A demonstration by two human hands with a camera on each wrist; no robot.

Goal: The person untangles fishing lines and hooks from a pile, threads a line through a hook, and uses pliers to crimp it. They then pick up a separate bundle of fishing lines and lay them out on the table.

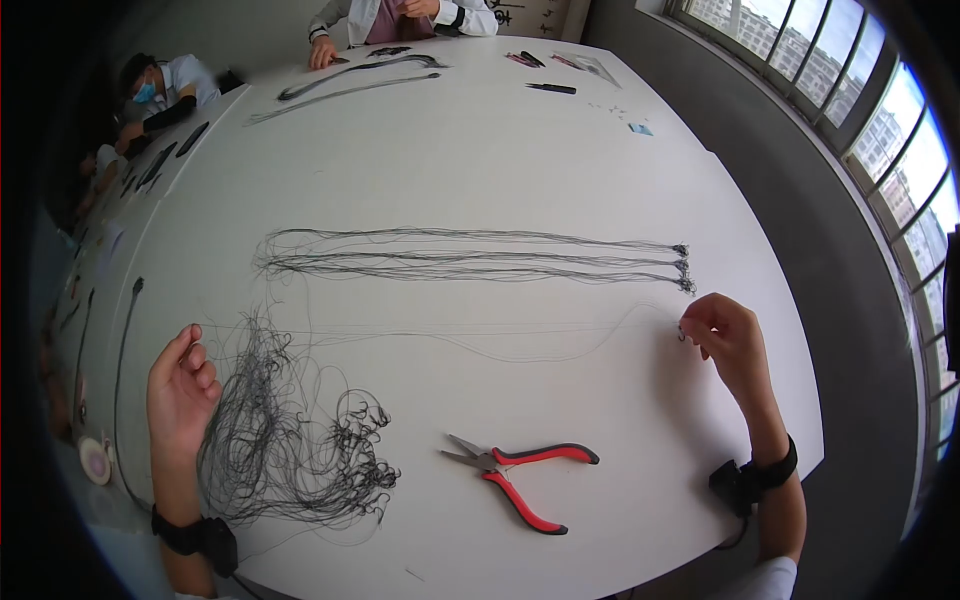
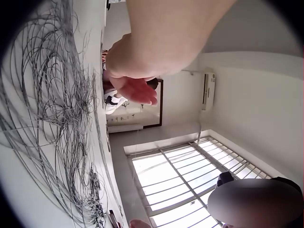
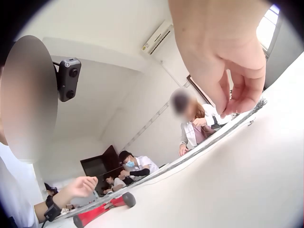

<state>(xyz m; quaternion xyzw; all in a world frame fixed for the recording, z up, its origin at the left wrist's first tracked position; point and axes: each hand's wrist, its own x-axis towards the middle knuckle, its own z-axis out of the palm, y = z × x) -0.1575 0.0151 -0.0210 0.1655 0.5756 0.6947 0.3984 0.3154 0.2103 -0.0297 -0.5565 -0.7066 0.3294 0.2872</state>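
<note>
Pinching one thread's (image 1: 520,345) right end in my right hand (image 1: 728,335), left hand (image 1: 180,390) relaxed beside the near-left tangled pile (image 1: 290,440); a hasty pull could snag it there

The right hand (image 1: 725,335) is pinching a thin thread's (image 1: 500,335) end; the left hand (image 1: 182,390) is resting open beside a tangled pile (image 1: 290,440), pliers (image 1: 520,472) lying near.

Straightened strands (image 1: 470,255) lie across the middle of the table (image 1: 480,150); a tangled heap (image 1: 280,440) sits nearer, to the left, beside the left hand (image 1: 180,385); pliers (image 1: 515,470) lie right of the heap; the right hand (image 1: 725,335) rests just below the strands' right ends.
</note>
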